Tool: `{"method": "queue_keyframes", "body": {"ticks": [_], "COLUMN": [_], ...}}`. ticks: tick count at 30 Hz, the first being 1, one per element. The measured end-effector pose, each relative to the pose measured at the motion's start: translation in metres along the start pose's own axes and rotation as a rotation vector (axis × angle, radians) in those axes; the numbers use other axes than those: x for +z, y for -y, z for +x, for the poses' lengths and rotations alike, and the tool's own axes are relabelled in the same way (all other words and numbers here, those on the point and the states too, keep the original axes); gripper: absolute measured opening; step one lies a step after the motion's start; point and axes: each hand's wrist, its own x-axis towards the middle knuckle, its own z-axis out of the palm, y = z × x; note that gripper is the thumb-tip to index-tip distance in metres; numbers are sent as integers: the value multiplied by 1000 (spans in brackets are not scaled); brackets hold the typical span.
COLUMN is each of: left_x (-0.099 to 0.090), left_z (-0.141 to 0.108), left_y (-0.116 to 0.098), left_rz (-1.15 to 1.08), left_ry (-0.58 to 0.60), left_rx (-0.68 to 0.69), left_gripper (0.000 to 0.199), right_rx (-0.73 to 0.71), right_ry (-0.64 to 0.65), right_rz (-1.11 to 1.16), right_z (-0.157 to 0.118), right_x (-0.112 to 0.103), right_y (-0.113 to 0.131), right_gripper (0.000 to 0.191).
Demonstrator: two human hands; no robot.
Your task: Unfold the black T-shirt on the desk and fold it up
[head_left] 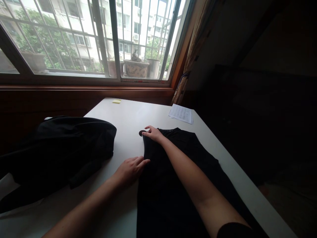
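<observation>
A black garment [170,198], which looks like a sleeveless top or dress, lies spread flat on the white table [128,114], its neckline at the far end. My left hand [131,170] is closed at the garment's left edge, thumb on top of the cloth and fingers curled at the side. Farther up, my right hand [153,134] pinches the left shoulder corner between thumb and fingers. A small dark rounded piece [141,133] sticks out past those fingertips; whether it is part of the garment I cannot tell. My right forearm crosses over the cloth.
On the left a heap of black clothing [74,142] lies on the table, with some white showing beneath. Printed papers [182,113] are at the far right corner, and a yellow sticky-note pad [116,101] near the far edge. Beyond stands a barred window [86,39] with a curtain [184,77].
</observation>
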Motion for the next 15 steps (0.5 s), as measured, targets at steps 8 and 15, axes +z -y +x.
{"method": "queue_keyframes", "body": {"ticks": [8, 15], "left_x": [-3, 0], "left_z": [2, 0], "left_y": [-2, 2], "left_rz": [3, -9], "left_ry": [18, 26], "left_rx": [-29, -1], "left_gripper": [34, 20], "right_rx": [-88, -239], "right_ry": [-3, -129], "right_rz": [-23, -131], "right_z": [1, -24], "right_x": [5, 5], "right_y": [7, 12], "right_gripper": [49, 39]}}
